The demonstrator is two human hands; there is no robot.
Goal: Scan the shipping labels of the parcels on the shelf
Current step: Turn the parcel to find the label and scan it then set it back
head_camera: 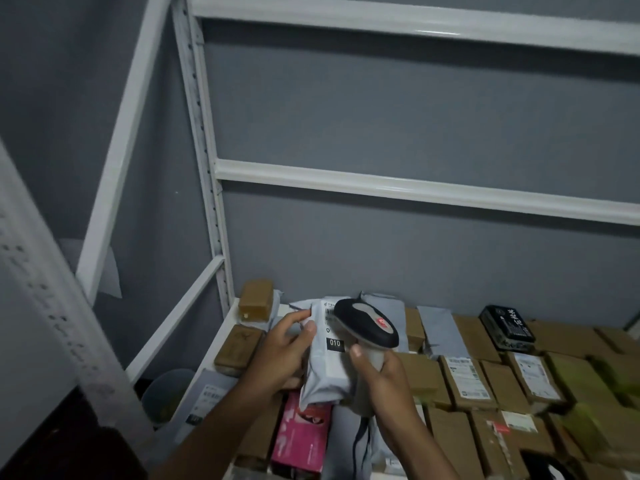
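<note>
Head view: left hand (282, 355) fingers pinch the grey parcel (327, 358) above the shelf (207, 362); right hand (381, 382) fingers wrap the scanner (367, 322). Risk: the scanner head covers the label (329, 327), likely causing a misread.

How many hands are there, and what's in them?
2. The left hand holds up a grey parcel by its left side. The right hand grips the scanner beside it, just to the right.
</note>
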